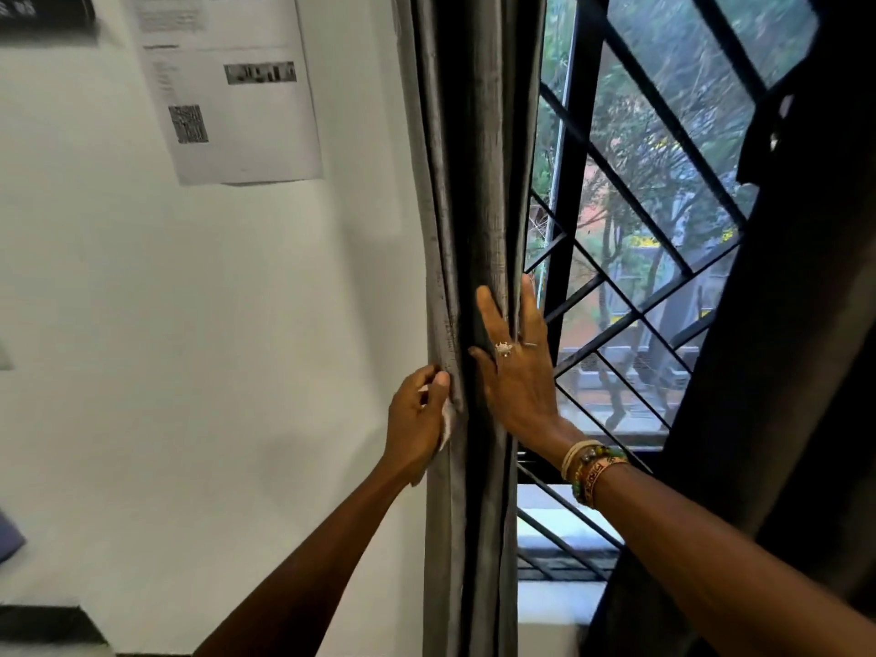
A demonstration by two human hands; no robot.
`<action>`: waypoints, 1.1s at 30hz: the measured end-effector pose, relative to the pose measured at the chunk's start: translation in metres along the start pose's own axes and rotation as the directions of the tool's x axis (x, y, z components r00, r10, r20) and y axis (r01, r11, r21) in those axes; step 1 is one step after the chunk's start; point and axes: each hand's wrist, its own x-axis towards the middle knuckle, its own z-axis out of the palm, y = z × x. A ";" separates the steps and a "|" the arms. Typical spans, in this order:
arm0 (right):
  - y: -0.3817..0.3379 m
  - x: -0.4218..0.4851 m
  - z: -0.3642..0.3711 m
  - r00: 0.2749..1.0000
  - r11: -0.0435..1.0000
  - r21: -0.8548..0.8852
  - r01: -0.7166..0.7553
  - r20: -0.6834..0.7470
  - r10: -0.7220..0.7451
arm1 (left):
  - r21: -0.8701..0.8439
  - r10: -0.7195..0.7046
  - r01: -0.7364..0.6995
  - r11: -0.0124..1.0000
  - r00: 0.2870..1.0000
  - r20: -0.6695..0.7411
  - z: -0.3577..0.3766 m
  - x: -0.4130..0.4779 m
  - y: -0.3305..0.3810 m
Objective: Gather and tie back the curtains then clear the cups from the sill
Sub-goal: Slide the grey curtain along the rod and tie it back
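Left grip (417, 414): pinching the outer fold of the left curtain (479, 182). Right grip (516, 372): spread flat against its bunched folds beside the window (663, 206). We judge: gathered, not tied; right curtain (782, 419) hanging loose; sill (550, 628) shows us no cups

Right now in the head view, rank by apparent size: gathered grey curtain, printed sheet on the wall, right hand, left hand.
1. gathered grey curtain
2. printed sheet
3. right hand, spread flat
4. left hand, pinching the curtain's edge
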 end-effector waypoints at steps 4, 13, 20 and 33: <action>0.001 0.006 0.000 0.994 0.996 0.030 -0.078 0.079 0.076 | -0.015 0.036 -0.037 0.999 0.999 -0.038 -0.002 0.008 0.015; -0.031 0.004 -0.014 0.965 0.958 0.126 -0.257 0.078 0.249 | 0.106 0.134 -0.135 0.985 0.991 0.022 -0.016 0.001 0.030; -0.029 -0.027 -0.028 0.962 0.962 -0.035 -0.271 0.007 0.271 | 0.104 0.117 -0.133 0.986 0.982 0.146 -0.044 -0.004 0.024; -0.077 -0.014 -0.020 0.796 0.892 -0.107 -0.440 0.412 0.442 | 0.285 0.081 -0.089 0.954 0.996 0.039 -0.060 -0.038 0.045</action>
